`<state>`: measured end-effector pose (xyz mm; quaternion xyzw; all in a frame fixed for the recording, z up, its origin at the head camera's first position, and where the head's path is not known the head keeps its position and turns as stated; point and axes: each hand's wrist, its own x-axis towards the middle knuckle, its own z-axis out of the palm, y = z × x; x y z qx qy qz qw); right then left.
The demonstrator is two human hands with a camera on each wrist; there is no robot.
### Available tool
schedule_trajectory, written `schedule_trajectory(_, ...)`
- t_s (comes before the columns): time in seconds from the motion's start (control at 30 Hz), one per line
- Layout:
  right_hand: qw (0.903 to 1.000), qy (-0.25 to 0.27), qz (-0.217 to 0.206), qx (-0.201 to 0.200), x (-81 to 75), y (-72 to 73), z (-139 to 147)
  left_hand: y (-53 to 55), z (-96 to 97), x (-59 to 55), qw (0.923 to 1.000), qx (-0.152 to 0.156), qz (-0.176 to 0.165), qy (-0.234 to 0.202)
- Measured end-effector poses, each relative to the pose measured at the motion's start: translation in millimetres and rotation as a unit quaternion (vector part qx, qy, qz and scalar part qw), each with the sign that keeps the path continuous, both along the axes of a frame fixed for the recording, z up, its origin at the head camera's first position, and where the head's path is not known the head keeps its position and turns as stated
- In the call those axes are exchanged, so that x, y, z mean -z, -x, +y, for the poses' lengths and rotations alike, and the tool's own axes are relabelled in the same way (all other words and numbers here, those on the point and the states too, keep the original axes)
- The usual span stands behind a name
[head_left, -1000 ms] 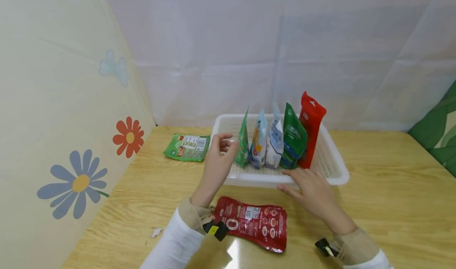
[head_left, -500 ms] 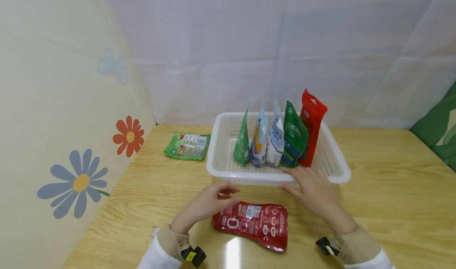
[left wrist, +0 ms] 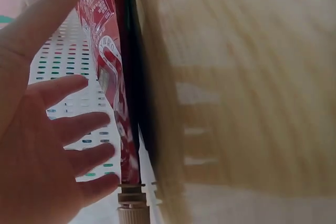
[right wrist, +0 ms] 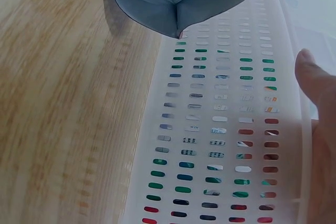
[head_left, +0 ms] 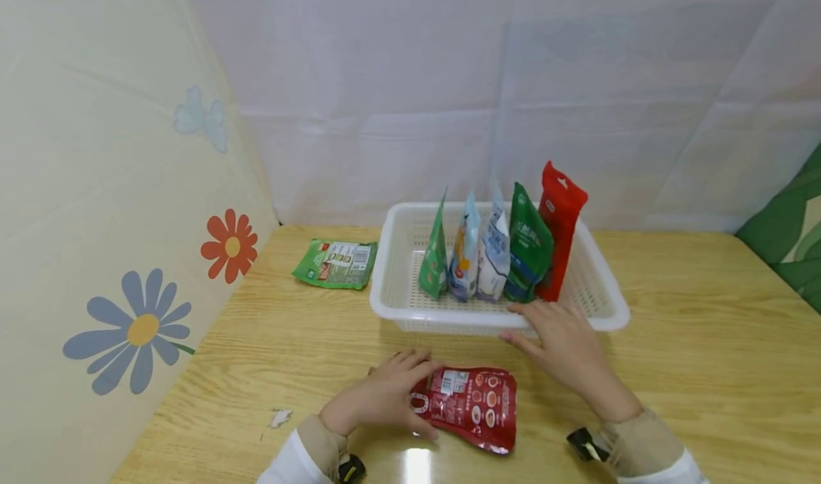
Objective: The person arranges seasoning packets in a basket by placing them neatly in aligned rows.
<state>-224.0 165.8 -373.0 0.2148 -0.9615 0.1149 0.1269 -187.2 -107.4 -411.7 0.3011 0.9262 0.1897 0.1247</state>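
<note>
A red spouted pouch (head_left: pixel 477 405) lies flat on the table in front of the basket. My left hand (head_left: pixel 388 391) is over its spout end, fingers extended and thumb spread apart; in the left wrist view those fingers reach toward the pouch's face near its capped spout (left wrist: pixel 133 211). My right hand (head_left: pixel 564 348) holds the front rim of the white plastic basket (head_left: pixel 462 318), fingertips over the edge and thumb outside. In the basket stand a small green packet (head_left: pixel 434 263), a blue-orange packet (head_left: pixel 465 256), a white-blue one (head_left: pixel 494 259), a dark green pouch (head_left: pixel 530 245) and a red packet (head_left: pixel 559 220).
Left of the basket, a flat green packet (head_left: pixel 336 264) lies on the wooden table (head_left: pixel 699 341). A pale cloth wall (head_left: pixel 385 99) rises behind, with a flower-decorated panel (head_left: pixel 115 220) at the left.
My left hand has come away from the small green packet in the basket, moving down to the red spouted pouch. The right hand has stayed at the basket's rim.
</note>
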Motion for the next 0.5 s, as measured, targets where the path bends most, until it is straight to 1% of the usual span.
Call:
schedule_trajectory(0.3, 1.0, 0.001, -0.001, 0.001, 0.7, 0.2, 0.3, 7.0, 3.1, -0.9, 0.9997, 0.011, -0.006, 0.022)
schedule_trajectory(0.37, 1.0, 0.002, 0.001, 0.002, 0.8, 0.1, 0.6, 8.5, 4.7, -2.3, 0.9995, 0.012, -0.002, 0.031)
schedule_trajectory(0.5, 1.0, 0.002, 0.001, 0.002, 0.4, 0.1, 0.5, 10.1, 7.3, -3.4, 0.9982, 0.011, 0.019, 0.056)
